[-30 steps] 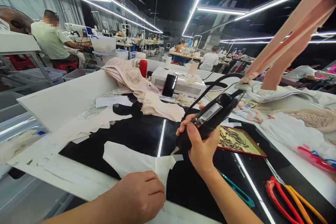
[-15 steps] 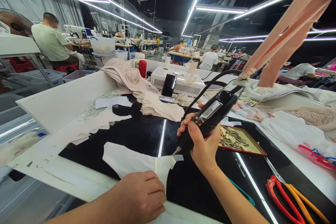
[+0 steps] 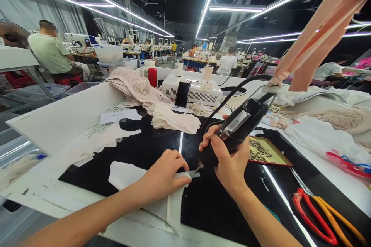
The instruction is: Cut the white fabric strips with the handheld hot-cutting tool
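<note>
My right hand (image 3: 228,154) is wrapped round a black handheld power tool (image 3: 240,123), whose pointed metal tip aims down at the right end of a white fabric piece (image 3: 124,175). That piece lies on the black table surface (image 3: 208,208). Over its right end is my left hand (image 3: 165,175), thumb and fingers apart, fingertips at the fabric near the tool's tip. A small pale strip shows just right of the left fingertips. Peach cloth bands (image 3: 315,42) are tied at the tool's upper end, by its black cable.
Behind lie stacked cream fabric pieces (image 3: 174,117), a phone (image 3: 182,94) and a white machine box (image 3: 197,88). At right are a tray (image 3: 269,152) and red-and-orange-handled scissors (image 3: 314,210). Several people sit farther back, one in a pale green shirt (image 3: 50,54).
My left hand has moved forward from the near part of the fabric to its right end, and its fingers have spread. The tool and my right hand shifted slightly right in view.
</note>
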A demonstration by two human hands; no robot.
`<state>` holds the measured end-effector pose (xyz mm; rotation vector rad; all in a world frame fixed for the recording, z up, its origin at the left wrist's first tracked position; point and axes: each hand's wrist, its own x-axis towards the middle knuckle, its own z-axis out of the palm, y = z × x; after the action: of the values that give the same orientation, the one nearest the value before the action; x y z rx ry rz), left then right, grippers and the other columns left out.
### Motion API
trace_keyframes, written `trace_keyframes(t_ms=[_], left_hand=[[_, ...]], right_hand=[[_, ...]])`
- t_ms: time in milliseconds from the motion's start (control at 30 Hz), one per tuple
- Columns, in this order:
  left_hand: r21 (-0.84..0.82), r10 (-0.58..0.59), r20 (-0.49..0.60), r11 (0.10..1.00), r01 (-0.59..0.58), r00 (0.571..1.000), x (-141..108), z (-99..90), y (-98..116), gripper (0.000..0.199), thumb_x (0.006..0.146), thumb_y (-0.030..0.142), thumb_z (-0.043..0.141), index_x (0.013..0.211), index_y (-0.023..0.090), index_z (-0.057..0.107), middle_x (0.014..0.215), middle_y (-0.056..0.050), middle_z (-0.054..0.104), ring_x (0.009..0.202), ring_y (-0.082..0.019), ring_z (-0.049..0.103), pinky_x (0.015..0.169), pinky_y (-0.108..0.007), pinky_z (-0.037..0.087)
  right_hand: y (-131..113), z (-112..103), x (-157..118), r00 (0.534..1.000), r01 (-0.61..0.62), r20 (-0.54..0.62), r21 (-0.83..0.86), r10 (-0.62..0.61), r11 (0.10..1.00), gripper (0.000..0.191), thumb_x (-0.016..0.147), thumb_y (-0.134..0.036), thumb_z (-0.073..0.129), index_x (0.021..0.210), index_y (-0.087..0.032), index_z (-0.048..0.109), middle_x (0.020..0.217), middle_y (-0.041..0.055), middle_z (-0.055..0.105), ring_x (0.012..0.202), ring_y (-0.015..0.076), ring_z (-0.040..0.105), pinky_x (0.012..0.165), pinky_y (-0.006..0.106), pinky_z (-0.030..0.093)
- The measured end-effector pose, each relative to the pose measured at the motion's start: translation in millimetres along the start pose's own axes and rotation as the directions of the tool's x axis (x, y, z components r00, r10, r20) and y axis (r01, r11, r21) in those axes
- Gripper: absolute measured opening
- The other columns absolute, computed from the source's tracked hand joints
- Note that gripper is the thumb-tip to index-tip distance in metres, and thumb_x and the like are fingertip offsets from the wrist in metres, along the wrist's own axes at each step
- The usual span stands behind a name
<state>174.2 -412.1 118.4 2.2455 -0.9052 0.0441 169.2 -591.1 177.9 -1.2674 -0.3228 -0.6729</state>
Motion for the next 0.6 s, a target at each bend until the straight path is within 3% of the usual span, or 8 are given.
trace_keyframes(t_ms=[367, 600], left_hand=[[-0.147, -0.064, 0.049, 0.987, 0.071, 0.997, 5, -10.6, 3, 0.017, 0.084, 0.006, 0.078, 0.082, 0.022, 0.073, 0.109, 0.001, 0.070, 0.113, -0.020, 0.061, 0.099, -0.031, 0.048], [-0.255, 0.090, 0.036, 0.964, -0.077, 0.995, -7, -20.7, -4, 0.016, 0.091, 0.006, 0.070, 0.087, 0.021, 0.072, 0.094, 0.003, 0.071, 0.098, -0.016, 0.063, 0.091, -0.027, 0.047]], right_hand=[[-1, -3, 0, 1.000, -0.007, 0.004, 0.014, 0.007, 1.000, 0.036, 0.088, -0.030, 0.081, 0.112, -0.028, 0.054, 0.085, -0.0056, 0.065, 0.060, 0.0133, 0.063, 0.050, 0.027, 0.055], [2, 9, -1, 0.999, -0.012, 0.042, 0.062, 0.010, 0.998, 0.034, 0.088, -0.029, 0.080, 0.106, -0.028, 0.052, 0.085, -0.0059, 0.064, 0.059, 0.0122, 0.062, 0.052, 0.028, 0.057]])
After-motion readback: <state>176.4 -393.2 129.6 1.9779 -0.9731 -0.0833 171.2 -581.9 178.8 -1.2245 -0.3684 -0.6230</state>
